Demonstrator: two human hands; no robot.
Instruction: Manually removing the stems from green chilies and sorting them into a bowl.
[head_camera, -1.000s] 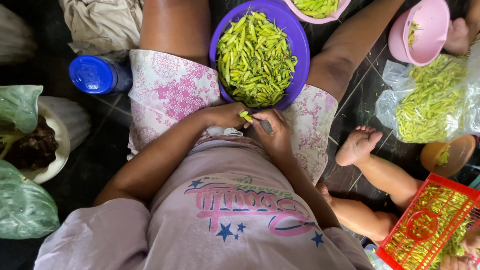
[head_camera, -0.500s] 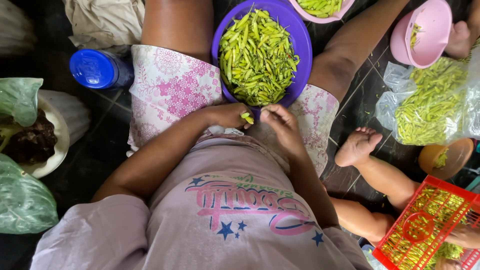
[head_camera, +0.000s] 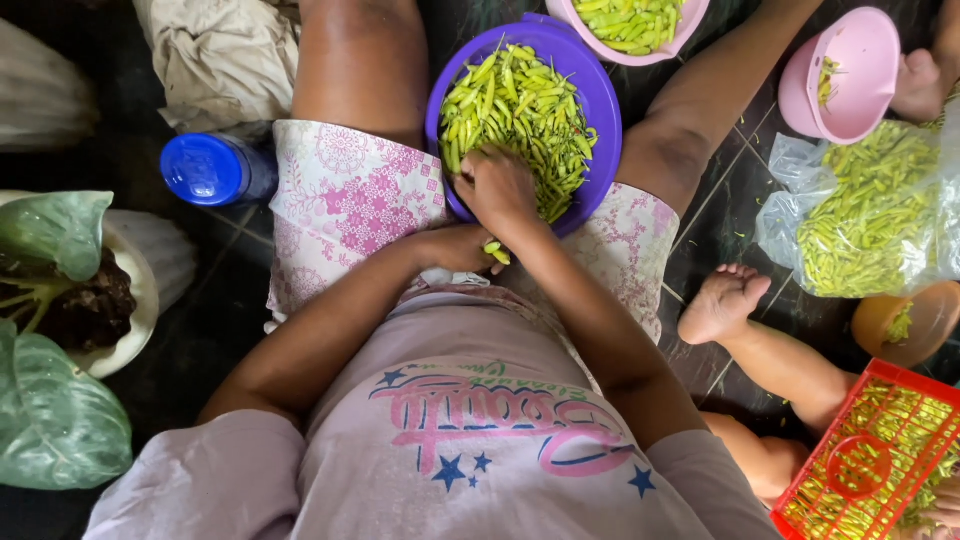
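The right hand (head_camera: 497, 187) rests in the near edge of the purple bowl (head_camera: 600, 95), fingers curled onto the chilies (head_camera: 520, 100). Just behind, the left hand (head_camera: 462, 250) pinches one chili (head_camera: 497, 252), lying crosswise.

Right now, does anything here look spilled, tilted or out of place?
The small pink bowl at the upper right stands tipped on its side, only a few chillies inside. The purple bowl sits level between the legs, the right hand in its green chillies. Nothing looks spilled.
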